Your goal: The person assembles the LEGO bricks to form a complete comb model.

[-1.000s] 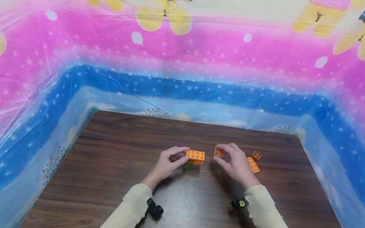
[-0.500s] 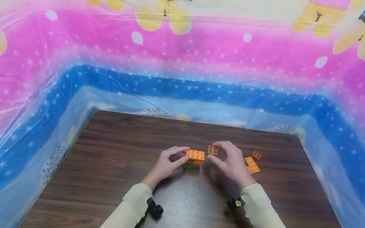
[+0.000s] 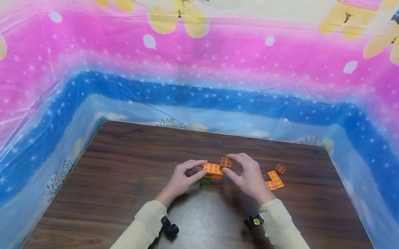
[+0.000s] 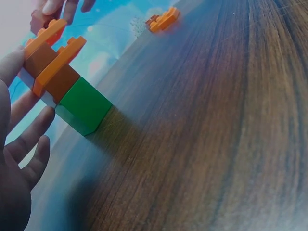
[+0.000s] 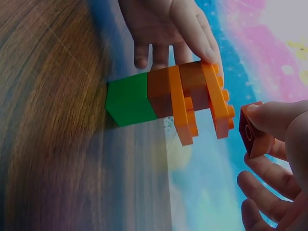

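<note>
A stack of toy building bricks (image 5: 195, 89) stands on the table. Its base is a green block (image 5: 130, 98); brown bricks alternate with orange plates above, and the plates jut out to one side. My left hand (image 3: 182, 178) grips the stack near its top between thumb and index finger, the other fingers spread beside it. In my right hand (image 3: 249, 176), thumb and fingers pinch a small brown brick (image 5: 257, 137) by its sides. That brick is just off the overhanging end of the top orange plate (image 3: 212, 168), its hollow underside facing the plate's studs.
Right of my right hand lie an orange plate (image 3: 276, 179), a smaller orange piece (image 3: 270, 185) and another brown brick (image 3: 280, 168). The dark wooden table (image 3: 134, 143) ends at a patterned cloth (image 3: 201, 94) behind and at both sides.
My right hand has moved left with the brown brick, from apart from the stack to its top right end. The left hand has kept its grip in place.
</note>
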`<state>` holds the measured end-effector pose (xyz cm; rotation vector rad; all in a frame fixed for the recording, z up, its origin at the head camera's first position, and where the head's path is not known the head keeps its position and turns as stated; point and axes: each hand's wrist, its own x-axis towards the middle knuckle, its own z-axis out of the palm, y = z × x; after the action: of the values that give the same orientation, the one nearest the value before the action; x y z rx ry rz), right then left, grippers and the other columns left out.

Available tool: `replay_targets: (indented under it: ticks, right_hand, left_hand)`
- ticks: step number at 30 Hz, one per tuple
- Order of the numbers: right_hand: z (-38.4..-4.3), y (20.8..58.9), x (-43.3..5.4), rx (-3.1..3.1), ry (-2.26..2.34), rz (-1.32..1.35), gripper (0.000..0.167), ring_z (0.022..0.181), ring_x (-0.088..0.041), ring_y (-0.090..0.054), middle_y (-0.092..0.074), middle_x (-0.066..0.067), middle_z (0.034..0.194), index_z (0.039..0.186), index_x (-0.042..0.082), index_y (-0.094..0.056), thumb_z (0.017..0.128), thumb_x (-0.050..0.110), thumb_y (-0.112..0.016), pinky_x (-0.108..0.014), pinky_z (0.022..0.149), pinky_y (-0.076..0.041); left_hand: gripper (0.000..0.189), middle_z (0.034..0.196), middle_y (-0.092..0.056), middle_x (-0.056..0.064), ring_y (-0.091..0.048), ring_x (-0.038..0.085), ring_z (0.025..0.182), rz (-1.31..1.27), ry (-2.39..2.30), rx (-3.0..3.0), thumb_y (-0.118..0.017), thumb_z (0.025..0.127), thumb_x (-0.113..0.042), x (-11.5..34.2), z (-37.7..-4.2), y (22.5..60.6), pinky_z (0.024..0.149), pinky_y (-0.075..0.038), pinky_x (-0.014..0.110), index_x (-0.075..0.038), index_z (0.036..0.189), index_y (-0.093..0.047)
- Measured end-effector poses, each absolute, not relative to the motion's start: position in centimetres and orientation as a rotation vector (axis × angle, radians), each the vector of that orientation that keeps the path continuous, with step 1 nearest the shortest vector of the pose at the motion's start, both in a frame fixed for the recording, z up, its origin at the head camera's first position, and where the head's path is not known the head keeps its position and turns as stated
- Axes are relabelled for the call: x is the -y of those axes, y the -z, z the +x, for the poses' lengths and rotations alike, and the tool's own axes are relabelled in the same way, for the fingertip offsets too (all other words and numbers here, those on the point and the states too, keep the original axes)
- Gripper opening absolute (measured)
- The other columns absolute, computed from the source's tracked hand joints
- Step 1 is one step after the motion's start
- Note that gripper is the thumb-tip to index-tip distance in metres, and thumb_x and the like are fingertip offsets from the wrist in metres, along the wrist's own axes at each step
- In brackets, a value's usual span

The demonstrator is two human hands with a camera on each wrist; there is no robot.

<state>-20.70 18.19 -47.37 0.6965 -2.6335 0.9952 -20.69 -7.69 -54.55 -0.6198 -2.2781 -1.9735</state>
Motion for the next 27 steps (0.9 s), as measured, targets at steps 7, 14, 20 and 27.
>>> replay_targets:
  ticks: [7,14,20,27]
  right_hand:
    - [-20.7,47.3,-17.3,2.631,-1.013,0.720,0.043,0.112,-0.026,-0.069,-0.071,-0.004,0.120,0.132,0.010,-0.070,0.093,0.024,-0.084,-0.051,0.088,-0.059]
    - [-20.8,47.3,-16.3,2.638,-1.014,0.741,0.042,0.110,-0.024,-0.068,-0.071,-0.004,0.120,0.131,0.011,-0.070,0.094,0.025,-0.082,-0.050,0.087,-0.059]
    - [-20.8,47.3,-15.6,2.637,-1.034,0.774,0.041,0.106,-0.025,-0.069,-0.071,-0.003,0.117,0.131,0.009,-0.070,0.094,0.024,-0.082,-0.048,0.086,-0.058]
    - [-20.8,47.5,-15.1,2.628,-1.067,0.797,0.039,0.105,-0.025,-0.069,-0.070,-0.003,0.117,0.130,0.011,-0.070,0.095,0.024,-0.082,-0.051,0.087,-0.059]
  left_hand:
    - [0.037,0.127,-0.070,0.014,-0.069,0.038,0.110,-0.587,1.964,2.304,-0.072,0.100,-0.008,7.5,-20.5,54.5,0.088,-0.057,0.052,-0.007,0.137,-0.070]
    - [0.036,0.126,-0.070,0.017,-0.069,0.042,0.109,-0.601,1.967,2.290,-0.070,0.101,-0.005,7.4,-19.3,52.3,0.089,-0.058,0.048,0.001,0.136,-0.068]
    - [0.036,0.127,-0.070,0.018,-0.068,0.043,0.108,-0.607,1.959,2.289,-0.070,0.100,-0.004,7.5,-19.7,52.9,0.088,-0.058,0.047,0.000,0.136,-0.068]
    - [0.037,0.128,-0.070,0.014,-0.070,0.038,0.108,-0.639,1.940,2.272,-0.071,0.100,-0.005,7.7,-20.6,54.5,0.088,-0.059,0.044,-0.007,0.137,-0.070]
